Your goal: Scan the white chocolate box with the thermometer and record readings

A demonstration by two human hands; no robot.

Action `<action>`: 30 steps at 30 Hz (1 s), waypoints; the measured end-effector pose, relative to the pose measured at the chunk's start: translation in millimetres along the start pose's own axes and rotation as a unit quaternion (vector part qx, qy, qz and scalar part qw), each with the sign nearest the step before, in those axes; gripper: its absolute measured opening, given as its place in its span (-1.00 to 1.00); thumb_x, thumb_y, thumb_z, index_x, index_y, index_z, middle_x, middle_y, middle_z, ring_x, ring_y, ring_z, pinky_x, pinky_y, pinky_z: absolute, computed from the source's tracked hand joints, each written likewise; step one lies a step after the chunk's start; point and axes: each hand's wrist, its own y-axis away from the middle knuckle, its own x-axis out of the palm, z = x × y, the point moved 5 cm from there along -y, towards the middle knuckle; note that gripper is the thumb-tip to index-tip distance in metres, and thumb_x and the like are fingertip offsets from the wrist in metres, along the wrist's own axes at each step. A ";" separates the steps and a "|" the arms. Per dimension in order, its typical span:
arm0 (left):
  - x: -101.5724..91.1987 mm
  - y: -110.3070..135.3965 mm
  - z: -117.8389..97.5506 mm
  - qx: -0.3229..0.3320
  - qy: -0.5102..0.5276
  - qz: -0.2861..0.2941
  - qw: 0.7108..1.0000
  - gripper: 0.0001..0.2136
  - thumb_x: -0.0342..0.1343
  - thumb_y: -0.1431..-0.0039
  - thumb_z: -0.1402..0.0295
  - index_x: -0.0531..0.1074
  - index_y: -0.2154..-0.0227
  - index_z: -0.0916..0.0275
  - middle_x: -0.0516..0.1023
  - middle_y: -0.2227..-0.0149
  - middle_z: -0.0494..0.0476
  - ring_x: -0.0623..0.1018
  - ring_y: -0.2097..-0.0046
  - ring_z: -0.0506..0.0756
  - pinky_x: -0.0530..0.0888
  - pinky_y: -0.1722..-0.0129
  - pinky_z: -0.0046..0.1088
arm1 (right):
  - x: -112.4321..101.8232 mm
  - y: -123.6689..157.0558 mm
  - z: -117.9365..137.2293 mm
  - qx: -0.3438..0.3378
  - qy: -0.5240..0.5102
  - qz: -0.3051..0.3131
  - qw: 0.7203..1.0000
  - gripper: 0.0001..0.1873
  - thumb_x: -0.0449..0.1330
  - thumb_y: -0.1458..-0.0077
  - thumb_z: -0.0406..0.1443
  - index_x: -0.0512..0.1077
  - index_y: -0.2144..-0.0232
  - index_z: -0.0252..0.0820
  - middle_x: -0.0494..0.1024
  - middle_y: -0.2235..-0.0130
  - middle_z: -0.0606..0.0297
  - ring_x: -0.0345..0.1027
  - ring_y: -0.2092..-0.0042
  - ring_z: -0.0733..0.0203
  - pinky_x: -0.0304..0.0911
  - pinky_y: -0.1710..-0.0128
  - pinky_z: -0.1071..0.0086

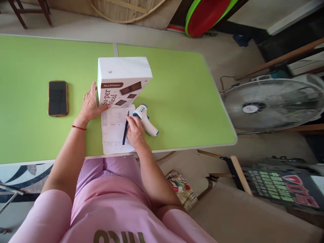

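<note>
A white cardboard box (124, 72) printed "NutriMotion Super Meal" stands upright on the green table. My left hand (89, 104) grips its lower left edge, with the thumb across the printed front and the other fingers along the side. In front of the box lies a sheet of paper (111, 130) with printed and handwritten lines. My right hand (136, 132) rests over the paper's right side and holds a black pen (125, 131). Just beyond that hand lies a white and blue infrared thermometer (149, 125), partly hidden by the fingers.
A phone in a brown case (58, 98) lies left on the green table (182, 101). Off the table's right end stands a large fan (273, 104). A beige chair (243, 212) is at lower right. A round woven tray (126, 10) leans at the back.
</note>
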 end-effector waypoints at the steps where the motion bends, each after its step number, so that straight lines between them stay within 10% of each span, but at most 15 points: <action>1: -0.2 -0.9 -2.7 0.005 0.019 -0.018 1.000 0.12 0.45 -0.13 -0.08 0.02 -0.63 0.08 0.28 -0.58 0.33 0.11 -0.66 0.50 0.08 -0.64 0.19 | 3.3 2.3 -4.1 -0.002 0.007 0.013 1.000 -0.45 -0.03 -0.35 -0.42 0.62 -0.18 -0.12 0.59 0.00 -0.03 0.55 -0.07 -0.10 0.55 -0.22 -0.08; 16: -18.4 14.8 0.4 -0.069 0.238 -0.138 0.959 -0.19 0.49 0.03 -0.33 0.44 -0.09 0.13 0.67 -0.15 0.35 0.67 -0.20 0.49 0.64 -0.21 0.22 | 19.4 10.7 0.4 -0.008 -0.020 -0.064 0.998 -0.68 0.22 -0.27 -0.24 0.63 -0.02 -0.16 0.50 -0.01 -0.02 0.49 -0.05 -0.12 0.56 -0.16 -0.07; 22: -16.9 10.8 18.1 -0.081 0.296 -0.115 0.945 -0.24 0.50 0.06 -0.24 0.44 -0.03 0.18 0.70 -0.11 0.35 0.68 -0.20 0.44 0.64 -0.20 0.10 | -8.5 10.9 -25.2 0.067 0.041 -0.159 0.984 -0.67 0.20 -0.27 -0.21 0.60 -0.02 -0.13 0.52 -0.06 -0.09 0.45 -0.11 -0.22 0.46 -0.18 -0.18; 30: -12.9 7.2 15.4 -0.048 0.334 -0.096 0.936 -0.15 0.60 0.16 -0.22 0.47 -0.06 0.21 0.72 -0.11 0.35 0.68 -0.18 0.43 0.60 -0.21 0.04 | -34.1 -10.8 -71.8 0.236 0.055 0.015 0.970 -0.55 0.34 -0.10 -0.14 0.58 -0.01 -0.20 0.66 0.09 -0.09 0.51 0.01 -0.23 0.47 -0.02 -0.05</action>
